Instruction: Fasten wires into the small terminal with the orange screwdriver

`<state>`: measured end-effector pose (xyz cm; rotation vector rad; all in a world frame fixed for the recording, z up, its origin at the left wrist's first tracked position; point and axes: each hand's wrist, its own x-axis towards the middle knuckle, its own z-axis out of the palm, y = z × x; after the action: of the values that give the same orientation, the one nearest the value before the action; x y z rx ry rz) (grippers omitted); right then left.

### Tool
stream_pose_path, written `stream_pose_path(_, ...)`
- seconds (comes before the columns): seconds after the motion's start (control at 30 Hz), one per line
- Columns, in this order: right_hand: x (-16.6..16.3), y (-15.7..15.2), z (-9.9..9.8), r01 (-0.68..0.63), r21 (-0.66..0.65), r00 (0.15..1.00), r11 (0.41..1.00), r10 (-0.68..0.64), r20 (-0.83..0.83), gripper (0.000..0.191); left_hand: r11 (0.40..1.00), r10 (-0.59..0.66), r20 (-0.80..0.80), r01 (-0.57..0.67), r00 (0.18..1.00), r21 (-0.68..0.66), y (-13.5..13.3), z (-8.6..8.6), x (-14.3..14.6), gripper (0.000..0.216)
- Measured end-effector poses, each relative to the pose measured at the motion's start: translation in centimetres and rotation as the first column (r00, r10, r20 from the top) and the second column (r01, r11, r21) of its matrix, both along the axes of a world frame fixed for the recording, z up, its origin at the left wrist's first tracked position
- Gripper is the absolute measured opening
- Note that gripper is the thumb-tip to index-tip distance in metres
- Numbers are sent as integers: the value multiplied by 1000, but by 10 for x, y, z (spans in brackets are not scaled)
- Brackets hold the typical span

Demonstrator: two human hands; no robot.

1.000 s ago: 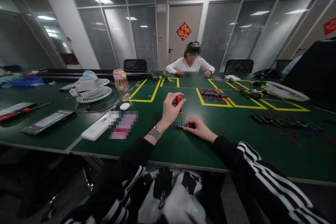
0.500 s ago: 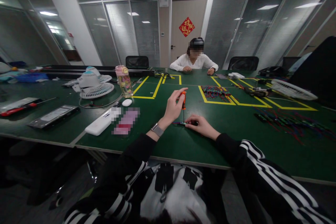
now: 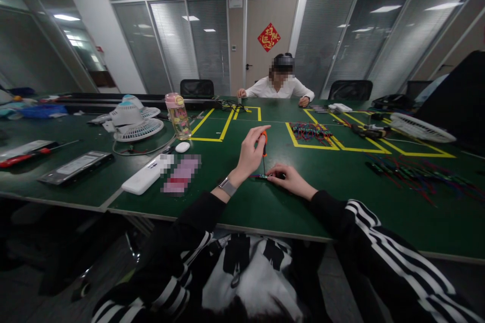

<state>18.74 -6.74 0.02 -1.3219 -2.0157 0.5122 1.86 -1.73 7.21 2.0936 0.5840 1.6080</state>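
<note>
My left hand [image 3: 250, 154] is closed around the orange-and-black handle of a screwdriver [image 3: 264, 150], held upright over the table. Its thin shaft reaches down to a small circuit board [image 3: 261, 176] lying flat on the green surface. My right hand [image 3: 285, 179] pinches the right end of that board with thumb and fingertips. Thin coloured wires [image 3: 253, 176] come out of the board's left end. Whether the screwdriver tip sits in a screw is too small to see.
Wired boards lie in a taped box [image 3: 310, 133] and in a pile [image 3: 420, 171] at right. Left are a white power bank [image 3: 147, 174], a blurred pink item [image 3: 182, 174], a bottle [image 3: 178, 117], a fan [image 3: 138, 128] and a hard drive [image 3: 76, 167]. A person [image 3: 278, 83] sits opposite.
The screwdriver handle has turned slightly within my left hand; both my hands stay in place. The person opposite has moved one hand outward to the left.
</note>
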Motion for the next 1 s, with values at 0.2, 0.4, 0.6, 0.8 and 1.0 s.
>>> stream_pose_path(0.2, 2, 2, -2, 2, -22, 1000, 1000, -3, -25, 22, 999, 18, 62, -15, 998, -44, 4, -2, 1, 22)
stream_pose_path(0.4, 3, 3, -1, -9, -24, 1000, 1000, 9, -12, 24, 997, -20, 32, 23, 999, -76, 4, -2, 1, 26)
stream_pose_path(0.6, 4, 3, -1, -28, -58, 999, 998, 26, -36, 25, 990, -80, 61, 86, 995, -110, 9, -4, 3, 29)
stream_pose_path(0.8, 5, 4, -2, -27, -57, 999, 998, 24, -42, 23, 994, 29, -42, -25, 999, 105, 2, -2, 0, 26)
stream_pose_path(1.0, 6, 4, 0, -57, -65, 998, 996, 54, -43, 21, 967, 106, -110, -76, 988, 244, 2, -3, -1, 29)
